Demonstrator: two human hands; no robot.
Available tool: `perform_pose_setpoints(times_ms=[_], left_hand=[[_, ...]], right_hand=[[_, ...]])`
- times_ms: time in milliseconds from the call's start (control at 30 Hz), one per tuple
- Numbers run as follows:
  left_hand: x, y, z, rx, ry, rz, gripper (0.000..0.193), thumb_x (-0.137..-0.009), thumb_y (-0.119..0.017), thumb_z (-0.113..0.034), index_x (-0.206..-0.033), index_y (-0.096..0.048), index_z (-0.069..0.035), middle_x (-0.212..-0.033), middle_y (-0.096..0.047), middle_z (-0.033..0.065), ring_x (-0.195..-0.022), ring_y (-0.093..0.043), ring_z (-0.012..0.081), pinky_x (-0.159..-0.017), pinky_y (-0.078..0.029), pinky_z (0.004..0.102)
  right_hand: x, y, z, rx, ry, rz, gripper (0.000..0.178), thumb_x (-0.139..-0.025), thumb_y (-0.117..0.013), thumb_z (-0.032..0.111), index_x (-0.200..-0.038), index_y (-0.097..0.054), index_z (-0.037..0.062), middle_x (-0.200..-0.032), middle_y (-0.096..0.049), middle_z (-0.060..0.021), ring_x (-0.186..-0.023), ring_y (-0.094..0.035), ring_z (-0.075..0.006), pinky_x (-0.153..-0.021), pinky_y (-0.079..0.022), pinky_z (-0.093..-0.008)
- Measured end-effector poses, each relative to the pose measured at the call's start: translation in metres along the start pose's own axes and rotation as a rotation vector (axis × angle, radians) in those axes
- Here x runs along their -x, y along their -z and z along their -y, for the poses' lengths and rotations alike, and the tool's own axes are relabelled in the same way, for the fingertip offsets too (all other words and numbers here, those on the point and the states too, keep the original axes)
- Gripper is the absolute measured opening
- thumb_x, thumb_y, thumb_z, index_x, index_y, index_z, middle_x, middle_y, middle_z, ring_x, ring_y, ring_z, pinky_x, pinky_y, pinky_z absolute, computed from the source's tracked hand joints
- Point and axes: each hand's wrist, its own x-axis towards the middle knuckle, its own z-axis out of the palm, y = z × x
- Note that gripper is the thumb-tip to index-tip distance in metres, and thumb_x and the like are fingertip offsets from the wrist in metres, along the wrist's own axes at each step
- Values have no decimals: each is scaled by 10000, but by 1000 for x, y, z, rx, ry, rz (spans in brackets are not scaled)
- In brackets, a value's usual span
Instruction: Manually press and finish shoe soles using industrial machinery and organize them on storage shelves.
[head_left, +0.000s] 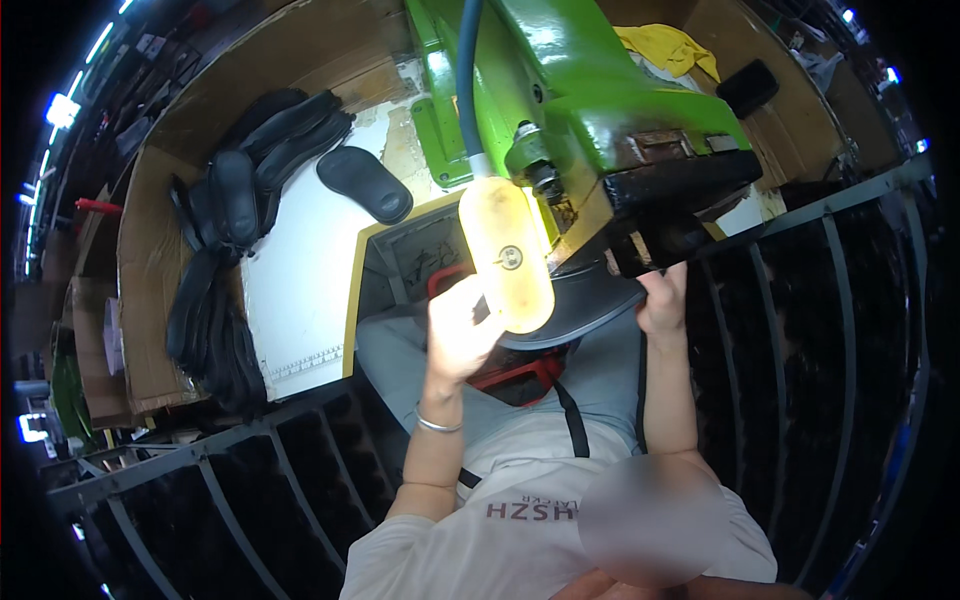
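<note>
My left hand is closed on the lower edge of a pale yellow, insole-shaped piece with rounded ends and a small round dark mark. Strong lamp light washes out both the piece and my fingers. The piece stands beside the working head of a green machine. On the far side of that head, my right hand is raised under the dark block, its fingers curled and their tips partly hidden. What it grips, if anything, cannot be made out. Between my hands is a dark rounded tray-like surface.
Black soles lie in piles on the white tabletop, with a single black sole apart from them. Cardboard walls surround the table. A yellow cloth and a black pad are at the back right. A blue hose hangs down.
</note>
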Motion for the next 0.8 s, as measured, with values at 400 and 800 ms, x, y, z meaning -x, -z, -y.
perform_pose_setpoints(times_ms=[400, 800], left_hand=[[68, 42, 33, 307, 353, 134, 236, -738, -702, 67, -804, -504, -42, -846, -621, 65, -787, -585, 92, -704, -468, 218], [4, -49, 7, -373, -93, 196, 198, -814, -671, -48, -975, -580, 24, -823, -650, 53, -717, -580, 64, -640, -472, 199]], right_hand=[[21, -32, -35, 165, -8, 313, 318, -746, -725, 49, -1022, -574, 5, -943, -632, -38, -846, -584, -93, -761, -468, -236], [102, 13, -69, 400, -147, 366, 366, -803, -679, 74, -1124, -528, -18, -952, -630, -64, -895, -588, -110, -748, -481, -242]])
